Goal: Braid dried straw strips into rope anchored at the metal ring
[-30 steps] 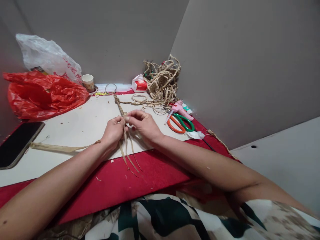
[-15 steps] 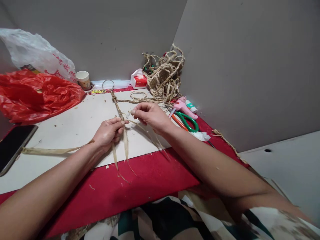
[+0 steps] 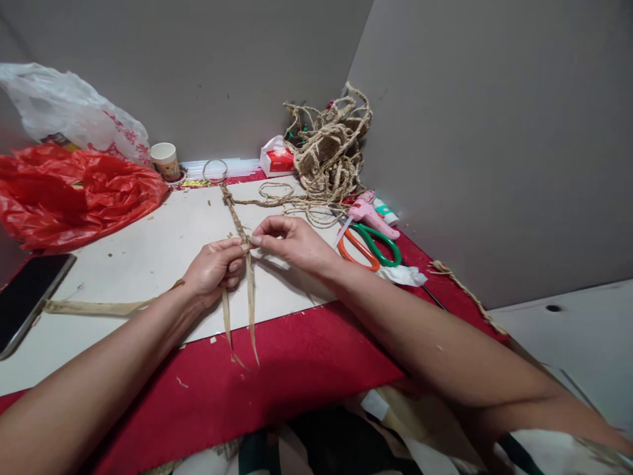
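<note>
A braided straw cord [image 3: 235,214] runs from the far part of the white board down to my two hands. My left hand [image 3: 212,267] is closed, pinching the cord's near end between thumb and fingers. From the right, my right hand [image 3: 297,244] pinches at the same spot, its fingertips almost touching the left thumb. Loose flat straw strips [image 3: 250,297] hang from the pinch toward the board's front edge. Another pale strip [image 3: 99,307] lies on the board left of my left wrist. What exactly sits between the right fingertips is partly hidden.
A heap of braided cord [image 3: 331,148] stands in the back corner beside a tissue pack [image 3: 277,160]. Green-and-orange-handled scissors [image 3: 378,244] and a pink glue gun [image 3: 368,212] lie right. Left are a red plastic bag [image 3: 79,191], a paper cup [image 3: 165,161] and a phone [image 3: 30,297].
My right hand has come down and left to meet the left hand at the cord's end. The strip that trailed out to the right is no longer plainly visible. My left hand stays on the cord.
</note>
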`<state>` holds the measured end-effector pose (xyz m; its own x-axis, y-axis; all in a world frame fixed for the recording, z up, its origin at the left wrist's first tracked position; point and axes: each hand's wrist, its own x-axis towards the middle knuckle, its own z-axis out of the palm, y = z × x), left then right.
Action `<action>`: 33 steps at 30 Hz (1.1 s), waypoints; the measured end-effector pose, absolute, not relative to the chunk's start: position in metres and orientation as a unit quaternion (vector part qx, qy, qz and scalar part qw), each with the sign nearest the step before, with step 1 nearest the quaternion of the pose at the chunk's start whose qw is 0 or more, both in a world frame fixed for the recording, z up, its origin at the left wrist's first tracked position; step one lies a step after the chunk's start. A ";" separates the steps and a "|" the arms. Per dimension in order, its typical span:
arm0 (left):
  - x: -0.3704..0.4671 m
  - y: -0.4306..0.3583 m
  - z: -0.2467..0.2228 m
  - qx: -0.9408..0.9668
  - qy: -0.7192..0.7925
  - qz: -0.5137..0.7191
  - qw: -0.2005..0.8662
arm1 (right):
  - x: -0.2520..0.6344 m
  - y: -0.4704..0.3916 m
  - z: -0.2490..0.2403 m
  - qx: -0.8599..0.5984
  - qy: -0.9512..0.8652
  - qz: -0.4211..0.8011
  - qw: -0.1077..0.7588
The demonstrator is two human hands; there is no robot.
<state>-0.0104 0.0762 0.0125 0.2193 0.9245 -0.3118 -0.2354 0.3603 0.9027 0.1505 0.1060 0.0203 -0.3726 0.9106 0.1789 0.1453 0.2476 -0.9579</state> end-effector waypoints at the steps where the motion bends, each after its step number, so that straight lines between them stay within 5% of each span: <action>1: -0.010 0.076 0.012 0.374 0.460 0.423 0.685 | 0.150 0.105 0.020 -0.386 -0.674 0.492 0.394; 7: -0.008 0.075 0.014 0.394 0.464 0.409 0.680 | 0.148 0.102 0.018 -0.406 -0.632 0.562 0.348; 20: -0.008 0.074 0.016 0.400 0.478 0.394 0.676 | 0.152 0.107 0.022 -0.445 -0.706 0.386 0.394; 28: -0.010 0.077 0.014 0.394 0.466 0.403 0.682 | 0.160 0.098 0.044 -0.395 -0.497 0.656 0.409; 33: -0.011 0.077 0.014 0.399 0.456 0.408 0.682 | 0.149 0.088 0.039 -0.414 -0.472 0.647 0.433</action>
<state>-0.0110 0.0768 0.0135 0.2500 0.9217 -0.2966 -0.1934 0.3477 0.9174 0.1489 0.0879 0.0394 -0.2831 0.9507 -0.1268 -0.1700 -0.1798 -0.9689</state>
